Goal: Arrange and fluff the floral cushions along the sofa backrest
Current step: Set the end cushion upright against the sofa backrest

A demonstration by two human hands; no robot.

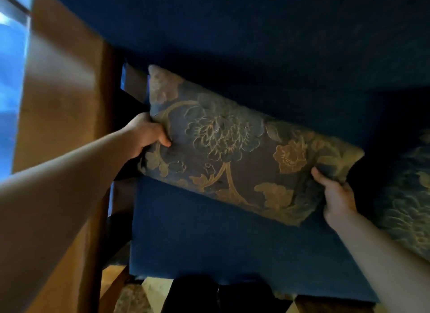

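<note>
A floral cushion, dark blue with gold and teal flowers, leans tilted against the blue sofa backrest at the sofa's left end. My left hand grips its left edge, thumb pressed into the front. My right hand pinches its lower right corner. A second floral cushion lies at the right edge of view, partly cut off.
The blue sofa seat spreads below the cushion. A wooden armrest runs along the left side, with a bright window beyond it. Patterned floor shows at the bottom.
</note>
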